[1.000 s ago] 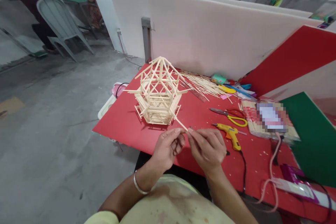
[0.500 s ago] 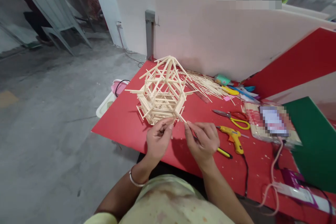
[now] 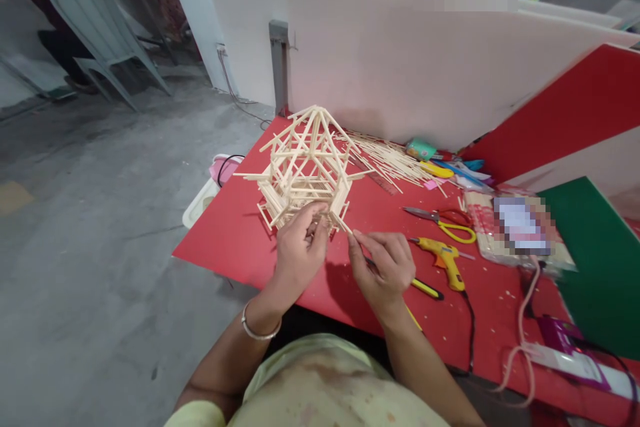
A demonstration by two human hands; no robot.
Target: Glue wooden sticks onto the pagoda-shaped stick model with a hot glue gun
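Observation:
A lantern-like frame of thin pale wooden sticks [image 3: 311, 153] stands on the red tabletop [image 3: 240, 240], with a pointed top and stick ends jutting out. At its front, my left hand [image 3: 301, 243] has its fingers curled against the lower sticks; whatever lies between fingertips and thumb is hidden. My right hand [image 3: 384, 267] is closed, thumb and forefinger pinching the end of a thin wooden stick [image 3: 343, 223] that slants to the frame's lower right corner. Just right of that hand lie a yellow glue gun [image 3: 446, 260] and a yellow-and-black cutter [image 3: 426, 289].
Loose sticks [image 3: 387, 160] are piled behind the frame. Scissors [image 3: 443, 221] lie right, near a plastic-wrapped pack of sticks [image 3: 475, 213] with a phone [image 3: 523, 223] on top. A pale board [image 3: 380, 60] walls the back. A person [image 3: 60, 47] is by a chair [image 3: 90, 20].
My left hand's fingertips have moved up and a little inward over the frame's front. My right hand keeps its pinch at nearly the same place. The view has shifted slightly.

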